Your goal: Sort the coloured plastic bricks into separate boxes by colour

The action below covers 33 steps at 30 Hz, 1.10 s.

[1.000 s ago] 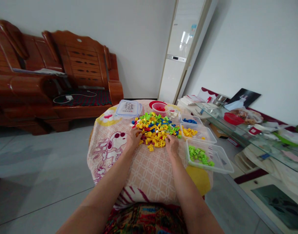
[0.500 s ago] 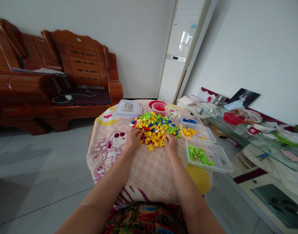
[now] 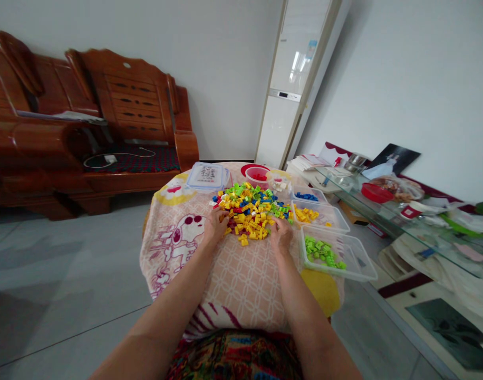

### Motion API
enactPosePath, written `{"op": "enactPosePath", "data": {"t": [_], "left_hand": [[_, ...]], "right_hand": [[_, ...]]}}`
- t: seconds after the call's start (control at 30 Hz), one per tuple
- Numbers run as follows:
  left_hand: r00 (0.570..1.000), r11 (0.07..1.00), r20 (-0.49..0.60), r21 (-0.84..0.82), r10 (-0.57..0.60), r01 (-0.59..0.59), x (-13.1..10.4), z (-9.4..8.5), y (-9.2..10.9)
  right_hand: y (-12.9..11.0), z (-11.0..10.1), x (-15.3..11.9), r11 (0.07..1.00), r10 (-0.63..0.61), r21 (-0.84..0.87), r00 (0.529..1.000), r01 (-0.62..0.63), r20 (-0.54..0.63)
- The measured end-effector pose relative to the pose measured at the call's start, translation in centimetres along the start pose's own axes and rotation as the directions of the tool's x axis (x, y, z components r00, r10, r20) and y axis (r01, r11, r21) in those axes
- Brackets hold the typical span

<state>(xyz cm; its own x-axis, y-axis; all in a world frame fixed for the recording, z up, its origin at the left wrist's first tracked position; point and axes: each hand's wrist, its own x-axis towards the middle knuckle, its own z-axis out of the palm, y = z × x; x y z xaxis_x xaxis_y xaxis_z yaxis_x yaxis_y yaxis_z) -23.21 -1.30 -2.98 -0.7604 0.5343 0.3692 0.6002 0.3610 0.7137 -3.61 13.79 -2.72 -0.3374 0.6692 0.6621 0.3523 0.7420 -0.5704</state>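
Note:
A heap of small toy building bricks [image 3: 249, 217], yellow, green, blue, red and white, lies on the cloth-covered round table [image 3: 241, 285]. At the heap's left edge is my left hand [image 3: 215, 226], its fingers curled together against the bricks; what they hold, if anything, is too small to make out. My right hand [image 3: 281, 235] is at the right edge, thumb and fingertips closed around a small yellow brick [image 3: 272, 222]. To its right stand clear plastic boxes: one with green bricks [image 3: 322, 252], one with yellow bricks [image 3: 306, 215], one with blue bricks [image 3: 307, 197].
Behind the heap are a round tub [image 3: 259, 180] with red bricks and a small group of white bricks [image 3: 280, 186]. A clear lidded box [image 3: 208, 176] sits at the back left. A cluttered glass-topped stand [image 3: 399, 211] runs along the right; a wooden bench [image 3: 138, 105] stands left.
My right hand has shifted slightly right and turned, with its fingertips lifted a little from the heap. My left hand is nearly where it was.

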Motion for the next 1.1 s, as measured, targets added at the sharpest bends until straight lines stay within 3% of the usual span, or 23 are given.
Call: {"op": "enactPosePath", "data": {"t": [0.23, 0.37, 0.47, 0.57, 0.67, 0.77, 0.87, 1.0, 1.1], "left_hand": [[1.000, 1.000, -0.010, 0.005, 0.014, -0.014, 0.1, 0.3, -0.5], [1.000, 1.000, -0.016, -0.004, 0.023, -0.023, 0.1, 0.4, -0.6], [1.000, 1.000, -0.015, -0.006, 0.020, -0.020, 0.0, 0.4, -0.5], [1.000, 1.000, -0.018, -0.003, 0.021, -0.021, 0.0, 0.4, -0.5], [1.000, 1.000, -0.016, 0.000, 0.021, -0.021, 0.0, 0.4, -0.5], [1.000, 1.000, -0.015, -0.002, 0.022, -0.022, 0.1, 0.4, -0.5], [1.000, 1.000, -0.013, -0.004, 0.022, -0.022, 0.1, 0.4, -0.5], [1.000, 1.000, -0.008, 0.001, 0.005, -0.005, 0.1, 0.3, -0.4], [1.000, 1.000, -0.005, -0.001, 0.010, -0.010, 0.1, 0.2, -0.4]], "right_hand": [[0.5, -1.0, 0.3, 0.965, 0.206, 0.199, 0.962, -0.170, -0.177], [0.4, -1.1, 1.7, 0.844, 0.436, 0.426, 0.879, -0.326, -0.190], [0.6, -1.8, 3.4, 0.799, 0.518, 0.484, 0.817, -0.357, -0.252], [1.1, -2.8, 4.4, 0.866, 0.467, 0.366, 0.813, -0.341, -0.348], [1.3, -3.2, 4.0, 0.938, 0.341, 0.190, 0.875, -0.291, -0.343], [1.1, -2.8, 2.4, 0.988, 0.156, 0.040, 0.952, -0.151, -0.264], [0.5, -2.3, 0.7, 0.992, 0.018, -0.122, 0.994, -0.031, -0.110], [-0.3, -2.6, -0.4, 0.903, 0.061, -0.429, 0.987, 0.010, 0.152], [-0.9, -2.9, -0.4, 0.814, 0.168, -0.581, 0.955, 0.007, 0.246]]}}
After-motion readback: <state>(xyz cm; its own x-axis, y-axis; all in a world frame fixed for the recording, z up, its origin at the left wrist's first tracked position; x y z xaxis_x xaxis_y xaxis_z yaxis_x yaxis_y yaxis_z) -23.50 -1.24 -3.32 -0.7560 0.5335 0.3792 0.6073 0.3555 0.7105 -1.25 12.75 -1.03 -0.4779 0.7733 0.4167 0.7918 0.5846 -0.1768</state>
